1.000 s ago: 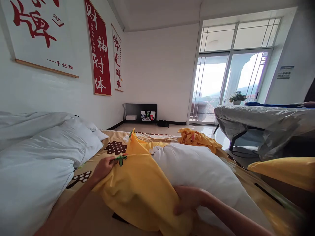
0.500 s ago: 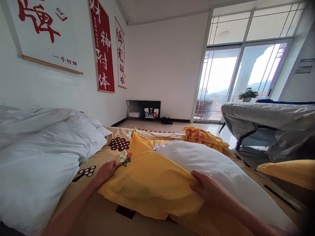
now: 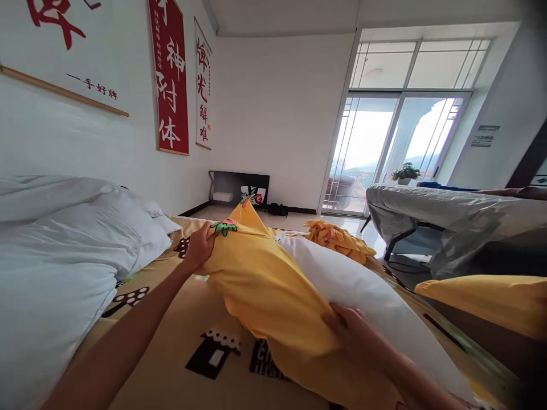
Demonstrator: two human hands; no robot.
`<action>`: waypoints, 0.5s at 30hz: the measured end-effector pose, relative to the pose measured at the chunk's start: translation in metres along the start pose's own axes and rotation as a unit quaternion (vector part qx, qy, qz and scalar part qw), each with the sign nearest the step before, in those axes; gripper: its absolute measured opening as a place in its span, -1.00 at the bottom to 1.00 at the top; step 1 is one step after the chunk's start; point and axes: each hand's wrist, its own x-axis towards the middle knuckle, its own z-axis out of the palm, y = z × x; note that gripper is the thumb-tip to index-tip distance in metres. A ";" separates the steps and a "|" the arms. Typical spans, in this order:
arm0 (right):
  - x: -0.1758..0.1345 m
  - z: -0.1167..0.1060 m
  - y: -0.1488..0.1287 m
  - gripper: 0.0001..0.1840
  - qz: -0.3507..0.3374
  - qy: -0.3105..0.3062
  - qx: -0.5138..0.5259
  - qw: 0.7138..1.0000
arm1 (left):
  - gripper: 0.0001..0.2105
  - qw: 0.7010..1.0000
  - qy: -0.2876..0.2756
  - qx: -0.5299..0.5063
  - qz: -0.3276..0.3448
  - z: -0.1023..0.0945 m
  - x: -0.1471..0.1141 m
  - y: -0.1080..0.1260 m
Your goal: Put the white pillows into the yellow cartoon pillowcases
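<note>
A yellow pillowcase (image 3: 260,279) with a printed flower stretches between my two hands, lifted partly off the bed. My left hand (image 3: 201,246) is closed on its left edge beside the flower print. On the nearer right part of the cloth, my right hand (image 3: 348,327) grips the edge. Against the right side of the pillowcase lies a plump white pillow (image 3: 367,285). Its far end meets the yellow cloth, and I cannot tell how much of it is inside.
White bedding (image 3: 64,256) is heaped on the left of the patterned bed sheet (image 3: 171,341). A crumpled yellow cloth (image 3: 337,239) lies at the bed's far edge. Another yellow item (image 3: 482,293) is at the right. Beyond stands a plastic-covered table (image 3: 427,205) with a potted plant (image 3: 405,172).
My left hand has risen, pulling the pillowcase's left side up and baring more of the printed sheet. My right hand keeps its hold. The camera view has turned slightly right.
</note>
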 end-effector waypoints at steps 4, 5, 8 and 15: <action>-0.015 -0.008 0.017 -0.79 -0.006 -0.091 0.075 0.993 | -0.65 0.995 -0.005 0.076 0.066 -0.014 0.011 -0.013; -0.022 -0.011 0.017 -0.81 -0.019 -0.107 0.108 0.988 | -0.65 0.993 -0.013 0.090 0.070 -0.014 0.004 -0.025; -0.035 -0.033 0.017 -0.70 -0.044 -0.105 0.150 0.982 | -0.64 0.990 -0.056 0.115 0.065 -0.013 -0.033 -0.077; 0.058 -0.100 0.061 -0.53 -0.029 0.035 0.070 0.996 | -0.61 0.943 -0.213 0.253 -0.029 -0.025 -0.065 -0.158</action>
